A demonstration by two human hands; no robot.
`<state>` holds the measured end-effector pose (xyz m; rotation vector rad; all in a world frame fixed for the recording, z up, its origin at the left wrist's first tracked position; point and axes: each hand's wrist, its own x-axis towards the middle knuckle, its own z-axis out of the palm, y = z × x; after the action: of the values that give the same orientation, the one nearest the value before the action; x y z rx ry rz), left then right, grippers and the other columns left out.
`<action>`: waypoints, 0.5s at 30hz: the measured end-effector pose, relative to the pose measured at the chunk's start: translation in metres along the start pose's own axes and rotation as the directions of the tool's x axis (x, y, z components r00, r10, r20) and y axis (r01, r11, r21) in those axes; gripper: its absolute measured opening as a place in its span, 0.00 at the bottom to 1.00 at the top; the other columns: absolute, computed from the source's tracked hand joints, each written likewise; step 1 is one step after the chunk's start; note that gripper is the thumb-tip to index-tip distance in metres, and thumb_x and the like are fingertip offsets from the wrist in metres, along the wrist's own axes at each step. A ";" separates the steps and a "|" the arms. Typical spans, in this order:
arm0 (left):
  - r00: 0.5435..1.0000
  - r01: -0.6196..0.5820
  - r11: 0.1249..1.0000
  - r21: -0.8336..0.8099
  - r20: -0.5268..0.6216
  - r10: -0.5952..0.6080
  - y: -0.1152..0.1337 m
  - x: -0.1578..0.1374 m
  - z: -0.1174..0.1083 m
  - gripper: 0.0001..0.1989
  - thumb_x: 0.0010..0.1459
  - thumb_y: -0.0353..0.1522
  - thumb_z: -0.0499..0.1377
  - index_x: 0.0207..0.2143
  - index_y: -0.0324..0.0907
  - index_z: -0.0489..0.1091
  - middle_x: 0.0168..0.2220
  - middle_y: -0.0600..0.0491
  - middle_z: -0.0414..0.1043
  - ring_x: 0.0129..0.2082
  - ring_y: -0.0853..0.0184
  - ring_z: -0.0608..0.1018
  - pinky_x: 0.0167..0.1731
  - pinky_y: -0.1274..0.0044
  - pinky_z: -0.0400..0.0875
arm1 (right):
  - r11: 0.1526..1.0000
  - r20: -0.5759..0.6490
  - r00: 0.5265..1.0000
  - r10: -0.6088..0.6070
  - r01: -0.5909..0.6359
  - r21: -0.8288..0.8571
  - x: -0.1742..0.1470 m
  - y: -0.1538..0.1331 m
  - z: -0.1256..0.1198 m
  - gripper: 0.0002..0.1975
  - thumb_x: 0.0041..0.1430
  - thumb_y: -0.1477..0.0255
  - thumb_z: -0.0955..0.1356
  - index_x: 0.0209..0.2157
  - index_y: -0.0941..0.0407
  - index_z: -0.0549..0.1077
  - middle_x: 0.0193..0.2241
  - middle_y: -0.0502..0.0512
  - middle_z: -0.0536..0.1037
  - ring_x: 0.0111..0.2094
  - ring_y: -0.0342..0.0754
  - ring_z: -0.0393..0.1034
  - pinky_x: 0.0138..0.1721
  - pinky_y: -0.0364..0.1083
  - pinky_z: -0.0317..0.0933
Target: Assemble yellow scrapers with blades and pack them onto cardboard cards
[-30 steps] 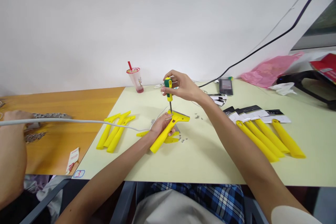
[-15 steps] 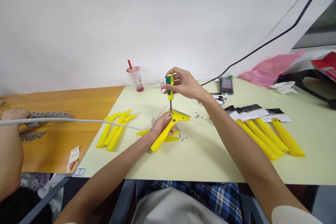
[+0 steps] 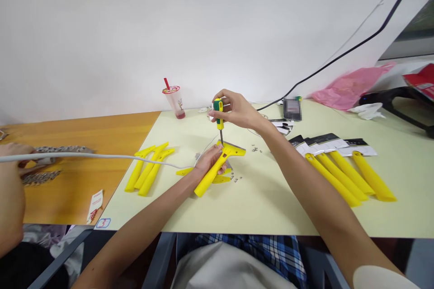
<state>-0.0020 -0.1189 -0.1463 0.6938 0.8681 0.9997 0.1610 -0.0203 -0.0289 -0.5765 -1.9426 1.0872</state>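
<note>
"Where is the scraper (image 3: 210, 179) held?"

"Over the desk (image 3: 264, 216), clasped by the left hand (image 3: 209, 159), its handle slanted nearward and left."

"And the screwdriver (image 3: 220, 123)?"

"Gripped nearly upright by the right hand (image 3: 236, 107), tip placed at the scraper's head."

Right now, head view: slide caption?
Right hand holds a green-and-yellow screwdriver, tip down, at a yellow scraper held in the left hand.

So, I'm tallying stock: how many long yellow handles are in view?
8: one handle in the left hand, three handles left of it on the table, four carded handles at right. Others may be hidden beneath the left hand.
</note>
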 end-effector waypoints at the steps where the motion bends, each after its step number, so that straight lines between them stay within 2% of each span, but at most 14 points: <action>1: 1.000 -0.003 1.000 0.008 0.006 0.003 0.000 0.000 0.000 0.32 0.49 0.50 0.77 0.41 0.46 0.62 0.26 0.60 0.74 0.15 0.69 0.75 0.11 0.81 0.61 | 1.000 0.005 1.000 0.000 0.000 0.001 0.000 0.000 0.000 0.25 0.58 0.54 0.82 0.44 0.51 0.71 0.39 0.54 0.82 0.37 0.54 0.84 0.35 0.53 0.81; 9: 1.000 -0.027 0.999 0.024 0.005 0.027 -0.001 0.000 0.000 0.33 0.50 0.49 0.77 0.39 0.47 0.58 0.25 0.62 0.72 0.15 0.70 0.75 0.11 0.82 0.59 | 1.000 0.008 1.000 -0.025 0.025 -0.004 0.001 0.000 0.001 0.25 0.58 0.54 0.82 0.45 0.51 0.71 0.38 0.53 0.82 0.37 0.54 0.84 0.37 0.54 0.82; 15: 1.000 -0.013 1.000 0.014 0.009 0.013 -0.002 0.001 -0.001 0.33 0.49 0.49 0.77 0.41 0.47 0.60 0.26 0.62 0.73 0.14 0.71 0.74 0.11 0.81 0.59 | 0.999 -0.015 0.999 -0.037 0.037 -0.005 0.001 -0.003 0.001 0.24 0.59 0.54 0.81 0.45 0.51 0.71 0.38 0.52 0.81 0.38 0.55 0.84 0.38 0.55 0.82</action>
<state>-0.0014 -0.1191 -0.1487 0.7157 0.8649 1.0021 0.1596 -0.0217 -0.0265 -0.5473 -1.9361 1.0530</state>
